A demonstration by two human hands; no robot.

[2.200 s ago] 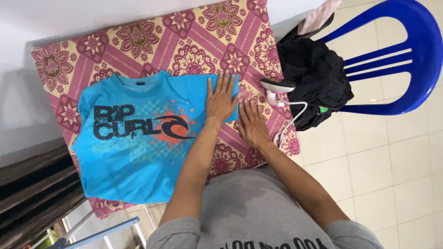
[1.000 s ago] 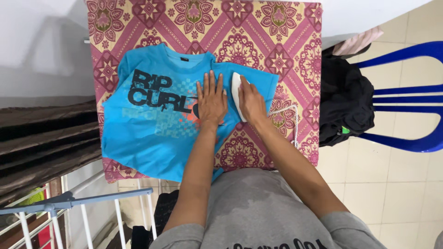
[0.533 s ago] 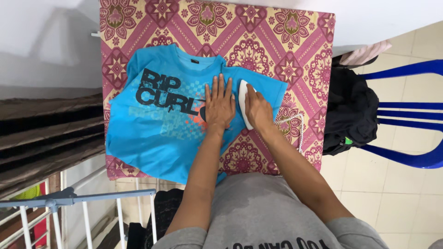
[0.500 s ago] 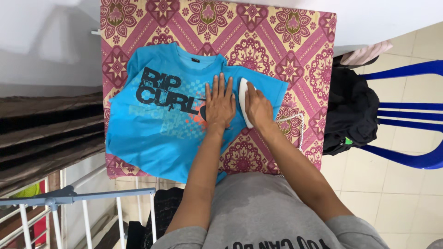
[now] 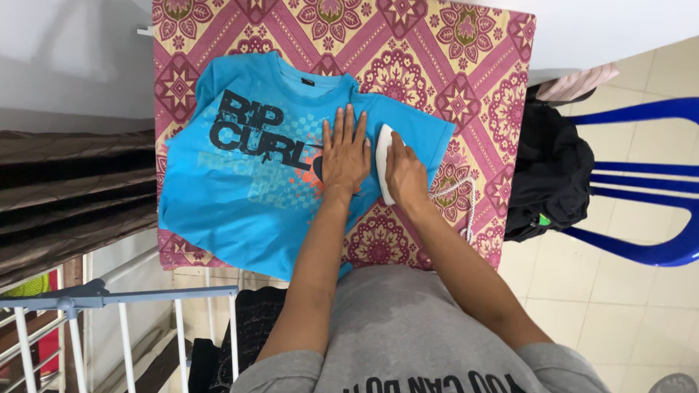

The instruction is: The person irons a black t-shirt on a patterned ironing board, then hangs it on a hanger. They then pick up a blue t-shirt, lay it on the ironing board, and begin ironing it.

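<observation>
Left hand [image 5: 345, 154]: flat, fingers spread, pressed on blue shirt [image 5: 240, 196] at frame centre. Right hand [image 5: 405, 175]: fingers clenched around white iron [image 5: 381, 161], just right of left hand, on shirt sleeve. Shirt spread over patterned cloth [image 5: 451, 58]. Blue chair [image 5: 641, 182] with dark clothes [image 5: 546, 175] at right edge.

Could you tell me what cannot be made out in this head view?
- Iron: mostly hidden under the right hand.
- T-shirt: part of its print is covered by the left hand.
- Cord: its far end runs off the patterned cloth, out of sight.
- Blue chair: cut by the right edge.
</observation>
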